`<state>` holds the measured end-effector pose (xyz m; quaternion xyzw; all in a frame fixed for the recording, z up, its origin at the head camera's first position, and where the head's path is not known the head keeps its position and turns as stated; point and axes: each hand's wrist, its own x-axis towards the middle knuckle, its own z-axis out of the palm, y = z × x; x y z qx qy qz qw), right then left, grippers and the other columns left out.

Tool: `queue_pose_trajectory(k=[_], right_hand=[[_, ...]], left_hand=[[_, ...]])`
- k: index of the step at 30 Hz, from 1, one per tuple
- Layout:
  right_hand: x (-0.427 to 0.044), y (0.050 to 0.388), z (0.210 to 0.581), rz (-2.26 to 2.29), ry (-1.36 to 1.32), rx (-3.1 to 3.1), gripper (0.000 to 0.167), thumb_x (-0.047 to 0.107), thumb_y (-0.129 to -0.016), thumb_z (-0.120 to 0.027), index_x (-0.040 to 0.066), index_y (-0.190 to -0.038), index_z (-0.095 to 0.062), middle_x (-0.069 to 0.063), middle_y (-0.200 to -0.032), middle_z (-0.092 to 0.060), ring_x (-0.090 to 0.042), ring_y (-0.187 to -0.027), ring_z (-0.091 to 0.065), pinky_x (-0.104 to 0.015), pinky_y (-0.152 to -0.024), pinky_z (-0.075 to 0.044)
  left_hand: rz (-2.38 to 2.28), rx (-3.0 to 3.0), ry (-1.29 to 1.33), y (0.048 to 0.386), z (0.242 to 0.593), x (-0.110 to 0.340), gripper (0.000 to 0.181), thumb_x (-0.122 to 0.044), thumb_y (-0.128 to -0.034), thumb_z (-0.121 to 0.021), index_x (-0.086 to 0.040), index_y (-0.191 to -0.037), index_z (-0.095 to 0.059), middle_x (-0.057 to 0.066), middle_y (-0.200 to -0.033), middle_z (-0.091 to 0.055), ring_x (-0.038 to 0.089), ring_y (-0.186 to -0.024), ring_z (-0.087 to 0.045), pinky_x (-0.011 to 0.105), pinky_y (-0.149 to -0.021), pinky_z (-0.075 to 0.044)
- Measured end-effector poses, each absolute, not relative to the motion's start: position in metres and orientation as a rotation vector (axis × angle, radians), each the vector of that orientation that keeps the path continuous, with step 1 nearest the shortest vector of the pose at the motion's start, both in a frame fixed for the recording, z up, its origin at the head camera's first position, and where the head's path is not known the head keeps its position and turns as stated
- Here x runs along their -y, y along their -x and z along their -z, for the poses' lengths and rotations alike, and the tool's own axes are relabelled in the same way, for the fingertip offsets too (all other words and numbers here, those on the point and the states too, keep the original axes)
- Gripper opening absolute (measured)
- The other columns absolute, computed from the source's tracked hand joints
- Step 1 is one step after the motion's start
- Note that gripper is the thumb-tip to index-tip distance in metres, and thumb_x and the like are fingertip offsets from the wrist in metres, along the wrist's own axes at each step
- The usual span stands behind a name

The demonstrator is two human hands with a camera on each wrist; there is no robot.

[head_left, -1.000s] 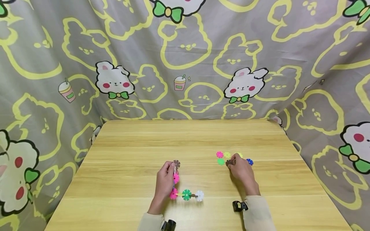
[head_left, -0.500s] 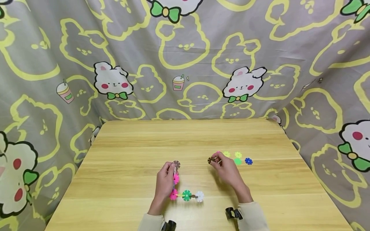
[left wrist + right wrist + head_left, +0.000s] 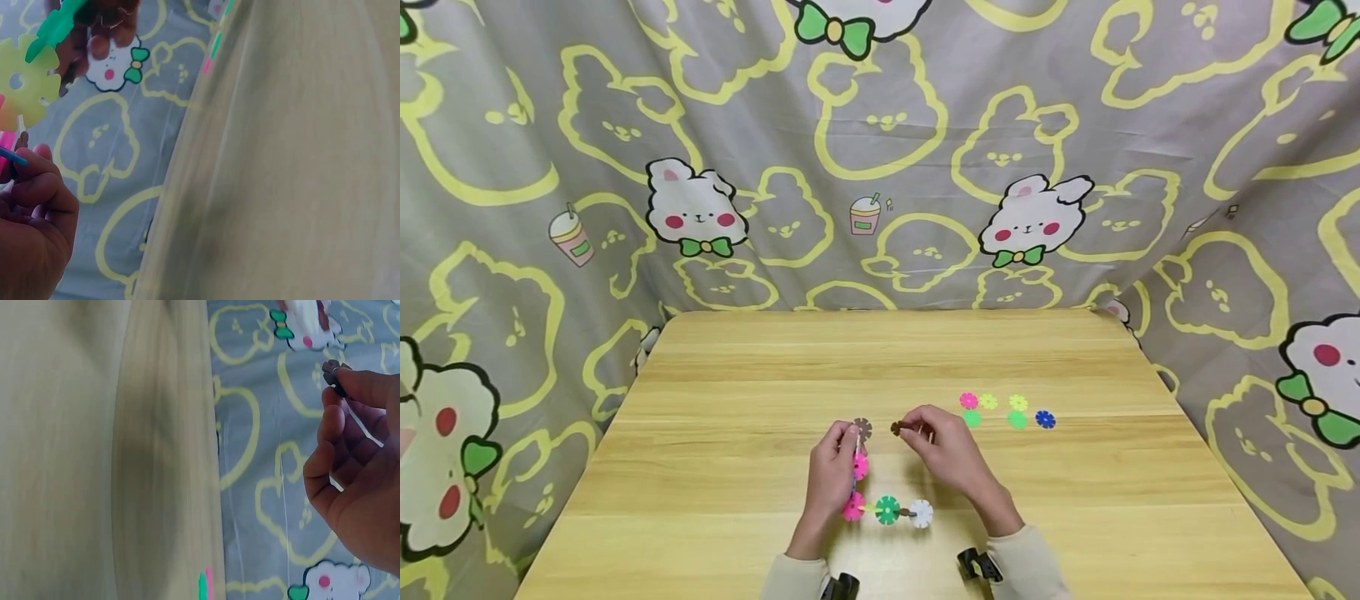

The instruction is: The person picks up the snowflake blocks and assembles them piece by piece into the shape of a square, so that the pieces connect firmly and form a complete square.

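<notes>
My left hand (image 3: pixel 833 467) grips a chain of slotted plastic snowflake discs. At its upper end is a brown disc (image 3: pixel 862 429). Below come a pink disc (image 3: pixel 861 467) and another pink disc (image 3: pixel 853 507), then a green disc (image 3: pixel 887 510) and a white disc (image 3: pixel 921 513) towards the right. Close to the upper end, my right hand (image 3: pixel 951 450) pinches a loose brown disc (image 3: pixel 896 428) between thumb and fingertip, apart from the chain. The right wrist view shows this brown disc (image 3: pixel 331 372) nearly edge-on. Part of the chain is hidden by my left fingers.
Behind my right hand, loose discs lie flat on the wooden table (image 3: pixel 737 400): a pink disc (image 3: pixel 969 401), a blue disc (image 3: pixel 1045 419), and several yellow and green ones. A patterned curtain (image 3: pixel 917 125) surrounds the table's back and sides.
My right hand has picked the brown disc from the loose group and carried it left, towards the chain. My left hand and the chain have barely moved.
</notes>
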<state>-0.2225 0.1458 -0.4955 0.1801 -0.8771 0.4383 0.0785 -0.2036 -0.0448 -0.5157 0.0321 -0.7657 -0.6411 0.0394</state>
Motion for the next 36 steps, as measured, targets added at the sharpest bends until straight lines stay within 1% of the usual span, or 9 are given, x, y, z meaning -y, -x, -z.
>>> queue_pose_trajectory(k=[3, 5, 11, 15, 19, 25, 29, 36], right_hand=[[-0.137, 0.222, 0.494, -1.268, -0.642, 2.587, 0.006, 0.020, -0.090, -0.068, 0.014, -0.093, -0.068, 0.010, -0.080, -0.062, -0.002, -0.065, -0.051, -0.019, -0.054, -0.045], [-0.132, 0.221, 0.493, -1.242, -0.681, 2.572, 0.003, 0.016, -0.090, -0.069, 0.016, -0.092, -0.068, 0.009, -0.082, -0.063, -0.002, -0.066, -0.051, -0.018, -0.056, -0.046], [-0.125, 0.221, 0.494, -1.182, -0.708, 2.542, 0.008, 0.013, -0.088, -0.071, 0.018, -0.093, -0.069, 0.009, -0.084, -0.064, 0.000, -0.067, -0.051, -0.016, -0.057, -0.046], [-0.124, 0.221, 0.496, -1.152, -0.713, 2.527, 0.009, 0.013, -0.086, -0.072, 0.018, -0.094, -0.070, 0.009, -0.085, -0.065, 0.001, -0.067, -0.051, -0.016, -0.057, -0.046], [-0.122, 0.221, 0.497, -1.130, -0.728, 2.504, 0.010, 0.012, -0.086, -0.073, 0.017, -0.094, -0.071, 0.009, -0.086, -0.064, 0.002, -0.067, -0.051, -0.014, -0.058, -0.047], [-0.121, 0.220, 0.499, -1.109, -0.750, 2.453, 0.008, 0.009, -0.084, -0.073, 0.014, -0.090, -0.072, 0.009, -0.082, -0.062, 0.002, -0.068, -0.050, -0.013, -0.058, -0.047], [-0.119, 0.219, 0.498, -1.117, -0.751, 2.430, 0.007, 0.006, -0.084, -0.073, 0.011, -0.088, -0.073, 0.007, -0.080, -0.061, 0.000, -0.068, -0.051, -0.013, -0.059, -0.047], [-0.116, 0.220, 0.504, -1.092, -0.750, 2.386, 0.008, 0.005, -0.082, -0.075, 0.011, -0.087, -0.073, 0.005, -0.079, -0.062, -0.001, -0.067, -0.053, -0.012, -0.060, -0.048]], left_hand=[[1.974, 2.350, -0.103, 0.204, 0.515, 0.045, 0.024, -0.024, -0.1027, -0.047, -0.007, -0.095, -0.063, 0.005, -0.072, -0.057, 0.008, -0.055, -0.047, 0.020, -0.052, -0.043], [1.974, 2.354, -0.098, 0.204, 0.516, 0.045, 0.025, -0.024, -0.1029, -0.047, -0.008, -0.095, -0.063, 0.004, -0.071, -0.057, 0.007, -0.055, -0.048, 0.020, -0.052, -0.043], [1.984, 2.337, -0.064, 0.204, 0.520, 0.045, 0.028, -0.029, -0.1025, -0.047, -0.009, -0.091, -0.063, 0.004, -0.070, -0.058, 0.007, -0.054, -0.048, 0.020, -0.051, -0.043], [1.983, 2.346, -0.081, 0.204, 0.519, 0.044, 0.026, -0.026, -0.1026, -0.048, -0.008, -0.091, -0.063, 0.005, -0.071, -0.058, 0.007, -0.055, -0.048, 0.019, -0.052, -0.042], [1.981, 2.373, -0.117, 0.203, 0.513, 0.042, 0.024, -0.020, -0.1029, -0.047, -0.006, -0.092, -0.064, 0.008, -0.072, -0.060, 0.007, -0.055, -0.047, 0.019, -0.052, -0.041], [1.963, 2.388, -0.130, 0.194, 0.486, 0.039, 0.023, -0.012, -0.1015, -0.047, -0.002, -0.091, -0.065, 0.013, -0.072, -0.061, 0.007, -0.056, -0.048, 0.018, -0.054, -0.042], [1.941, 2.373, -0.114, 0.191, 0.479, 0.037, 0.023, -0.011, -0.1012, -0.047, -0.001, -0.089, -0.065, 0.013, -0.072, -0.061, 0.007, -0.058, -0.049, 0.019, -0.056, -0.042], [1.941, 2.391, -0.127, 0.192, 0.480, 0.037, 0.025, -0.012, -0.1017, -0.047, -0.002, -0.087, -0.065, 0.014, -0.072, -0.062, 0.007, -0.057, -0.049, 0.018, -0.056, -0.041]])
